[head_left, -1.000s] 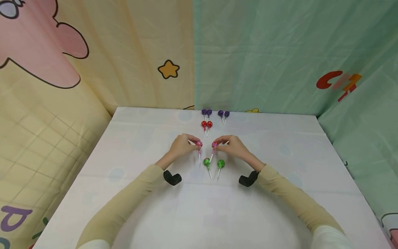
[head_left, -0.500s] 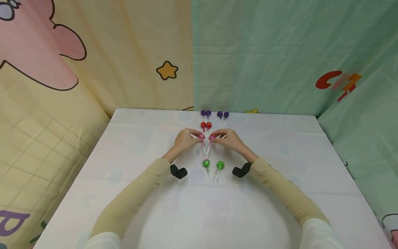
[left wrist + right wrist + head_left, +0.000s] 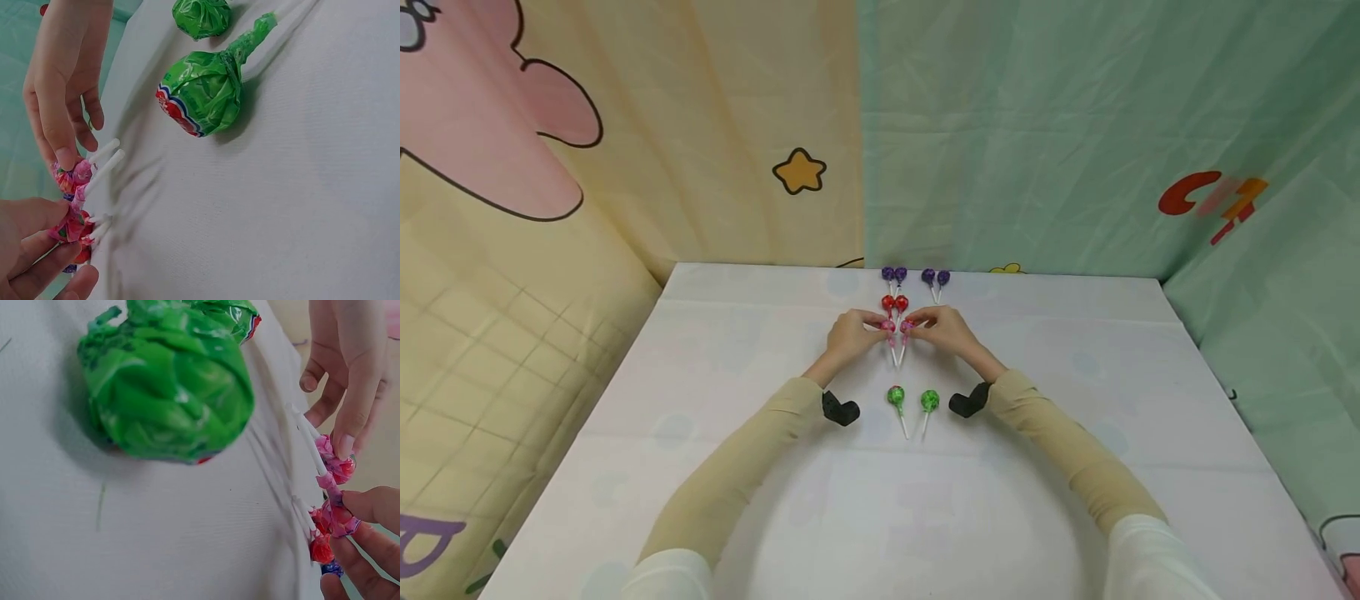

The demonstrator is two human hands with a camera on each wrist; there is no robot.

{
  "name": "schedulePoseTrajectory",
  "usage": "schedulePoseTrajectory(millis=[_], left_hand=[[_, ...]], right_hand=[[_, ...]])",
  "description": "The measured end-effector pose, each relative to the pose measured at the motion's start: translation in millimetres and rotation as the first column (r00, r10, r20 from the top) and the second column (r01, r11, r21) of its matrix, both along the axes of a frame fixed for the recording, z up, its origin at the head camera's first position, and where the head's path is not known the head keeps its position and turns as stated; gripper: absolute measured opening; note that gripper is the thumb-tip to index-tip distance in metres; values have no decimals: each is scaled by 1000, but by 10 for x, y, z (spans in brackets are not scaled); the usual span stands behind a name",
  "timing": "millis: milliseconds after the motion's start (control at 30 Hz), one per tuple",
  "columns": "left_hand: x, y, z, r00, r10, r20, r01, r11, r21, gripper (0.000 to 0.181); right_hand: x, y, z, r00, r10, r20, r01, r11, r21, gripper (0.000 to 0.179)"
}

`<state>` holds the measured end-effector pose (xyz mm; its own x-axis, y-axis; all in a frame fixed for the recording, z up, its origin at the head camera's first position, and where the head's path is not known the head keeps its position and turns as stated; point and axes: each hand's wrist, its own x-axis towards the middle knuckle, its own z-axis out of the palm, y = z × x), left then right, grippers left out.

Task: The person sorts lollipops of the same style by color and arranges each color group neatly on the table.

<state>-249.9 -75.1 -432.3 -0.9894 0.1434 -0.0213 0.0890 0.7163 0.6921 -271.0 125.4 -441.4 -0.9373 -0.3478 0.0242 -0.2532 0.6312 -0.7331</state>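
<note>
My left hand (image 3: pixel 852 335) pinches a pink-wrapped lollipop (image 3: pixel 70 229) by its round head between thumb and fingers. Close beside it, my right hand (image 3: pixel 950 331) pinches a second pink lollipop (image 3: pixel 340 515) the same way. Their white sticks point toward me and nearly meet at the ends. Just behind lie two red lollipops (image 3: pixel 902 303), side by side, partly overlapped by the pink ones in the wrist views. Nearer to me, two green lollipops (image 3: pixel 896 397) lie apart from each other on the white-covered table.
Two pairs of purple lollipops (image 3: pixel 943 277) lie near the far edge of the table (image 3: pixel 760 292), one pair behind the red ones and one to the right. Patterned curtains (image 3: pixel 1000 142) stand behind and at both sides. A black wrist device (image 3: pixel 840 409) hangs under each forearm.
Both hands have moved away from me and closer together, carrying the pink lollipops from near the green ones up to the red pair. The green, red and purple lollipops stay in place.
</note>
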Motion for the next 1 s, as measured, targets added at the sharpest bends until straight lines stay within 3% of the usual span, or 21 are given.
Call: schedulePoseTrajectory(millis=[433,1000], left_hand=[[-49,52,-153,998,41,43,-42,999,16,32],[-49,64,-168,998,37,52,-38,999,15,33]], right_hand=[[-67,-48,-142,1000,-16,18,15,999,45,31],[-56,-69,-131,1000,-21,21,20,999,42,31]])
